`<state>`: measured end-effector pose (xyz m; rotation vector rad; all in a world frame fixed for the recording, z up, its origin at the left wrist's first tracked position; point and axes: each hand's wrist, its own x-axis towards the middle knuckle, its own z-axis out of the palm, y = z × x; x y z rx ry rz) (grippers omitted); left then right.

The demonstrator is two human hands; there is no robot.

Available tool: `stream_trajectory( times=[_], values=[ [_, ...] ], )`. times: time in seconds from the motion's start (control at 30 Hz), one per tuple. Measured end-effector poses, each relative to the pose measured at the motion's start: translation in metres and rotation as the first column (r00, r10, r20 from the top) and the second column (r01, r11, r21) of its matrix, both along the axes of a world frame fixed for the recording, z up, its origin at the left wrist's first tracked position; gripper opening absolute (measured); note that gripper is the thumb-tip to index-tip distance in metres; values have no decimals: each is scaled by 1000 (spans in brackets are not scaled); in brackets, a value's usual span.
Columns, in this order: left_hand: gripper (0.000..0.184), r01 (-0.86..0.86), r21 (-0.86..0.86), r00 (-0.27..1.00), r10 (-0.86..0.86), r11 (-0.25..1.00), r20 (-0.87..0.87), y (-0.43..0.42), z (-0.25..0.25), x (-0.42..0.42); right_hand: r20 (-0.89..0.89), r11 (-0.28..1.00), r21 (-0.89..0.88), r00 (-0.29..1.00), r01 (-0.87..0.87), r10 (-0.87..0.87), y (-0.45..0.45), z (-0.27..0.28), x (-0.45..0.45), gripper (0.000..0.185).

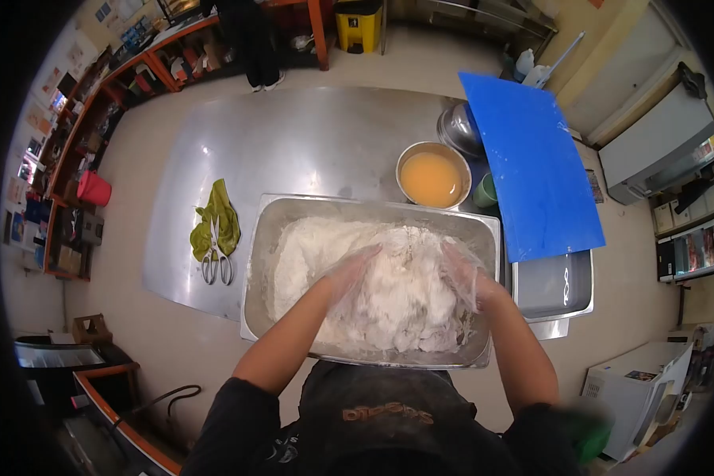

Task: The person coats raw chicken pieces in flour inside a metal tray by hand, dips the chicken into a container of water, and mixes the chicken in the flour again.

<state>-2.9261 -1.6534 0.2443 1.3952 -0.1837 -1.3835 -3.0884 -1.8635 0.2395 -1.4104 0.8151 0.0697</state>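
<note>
A large metal tray (252,305) at the table's front edge holds white flour (297,258) and a heap of flour-coated pieces (412,297). My left hand (358,274), in a clear plastic glove, is at the left side of the heap. On its right side is my right hand (464,274), gloved the same way. Flour and motion blur hide the fingertips of both hands. Just behind the tray stands a metal bowl (401,186) of orange-yellow liquid.
Scissors (215,262) lie on a green cloth (220,210) on the steel table (293,135). To the right are a blue board (535,170), metal bowls (458,127), a green container (485,190) and another metal tray (554,285). A person (246,36) stands beyond the table.
</note>
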Motion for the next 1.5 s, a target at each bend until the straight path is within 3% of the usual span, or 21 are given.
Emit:
stream_trajectory(
  times=[0.03, 0.1, 0.2, 0.27, 0.33, 0.43, 0.6, 0.67, 0.73, 0.77, 0.8, 0.83, 0.97, 1.03, 1.23, 1.27, 1.33, 1.37, 1.4, 1.43, 1.5],
  values=[
    [70, 4, -10, 1000, -4, 1000, 11, -3, 3, 4, 31, 1000, -13, 999, -19, 19, -2, 15, 2, 53],
    [72, 73, 688, 900, -345, 722, 267, -8, 1, 11, -426, 972, -146, 899, -182, 104, -2, 55, 5, 45],
    [73, 229, 647, 890, -426, 727, 164, 6, -66, 6, -733, 477, -334, 542, -813, 412, 8, 3, -2, 44],
    [73, 283, 601, 872, -462, 748, 164, 6, -71, -15, -747, 443, -271, 477, -855, 463, 25, -27, -12, 43],
    [72, 351, 528, 839, -510, 773, 189, 9, -71, -25, -630, 649, -148, 578, -746, 520, 31, -31, -21, 42],
    [72, 425, 416, 806, -545, 804, 230, 18, -66, -32, -352, 929, 310, 883, -202, 310, 52, -17, -37, 41],
    [63, 201, 197, 979, -187, 960, -85, 1, -17, -39, -52, 640, 749, 978, 172, -203, 79, -16, -42, 41],
    [59, 149, 159, 976, -119, 976, -183, 4, -28, -37, 11, 660, 739, 977, 137, -215, 76, -21, -45, 41],
    [54, 71, -1, 997, -71, 997, 18, 12, -56, -31, 80, 688, 720, 975, 88, -207, 58, -38, -55, 42],
    [54, 58, -1, 998, -58, 998, 16, 19, -48, -30, 107, 945, 323, 994, -60, 26, 44, -62, -70, 40],
    [52, 295, 198, 836, -353, 935, 420, 28, -31, -29, 89, 982, 97, 984, -164, 156, 39, -60, -72, 39],
    [50, 391, 469, 446, -609, 792, 656, 36, -22, -27, 32, 957, -135, 964, -257, 263, 39, -44, -69, 39],
    [64, 332, 273, 616, -427, 903, 662, 56, -27, -12, 295, 995, -79, 952, -56, 77, 24, -21, -64, 37],
    [65, -209, 634, 731, -311, 745, 607, 33, -39, -9, -178, 935, -231, 933, 269, -312, 22, 0, -23, 47],
    [68, 79, 692, 642, -568, 718, 516, -28, -97, 30, -291, 909, -413, 954, -51, -79, 18, -77, 61, 65],
    [68, 77, 692, 654, -560, 718, 509, -31, -114, 33, -300, 909, -412, 952, -66, -67, 20, -80, 69, 65],
    [66, 342, 467, 382, -575, 815, 723, -29, -153, 31, -228, 945, 289, 969, 155, -89, 28, -83, 77, 71],
    [65, 436, 393, 291, -540, 810, 790, -25, -151, 26, -230, 944, 294, 969, 153, -86, 30, -82, 71, 71],
    [62, 271, 208, 827, -338, 940, 449, -22, -100, 13, -161, 970, 224, 985, 92, -56, 27, -80, 64, 70],
    [59, 3, 147, 996, 10, 989, -88, -19, -55, 4, -91, 989, 145, 996, 38, -25, 20, -77, 57, 69],
    [59, -30, 152, 999, 24, 988, 38, -7, -3, -9, 141, 937, 329, 987, -118, 75, 4, -40, 30, 61]
  ],
)
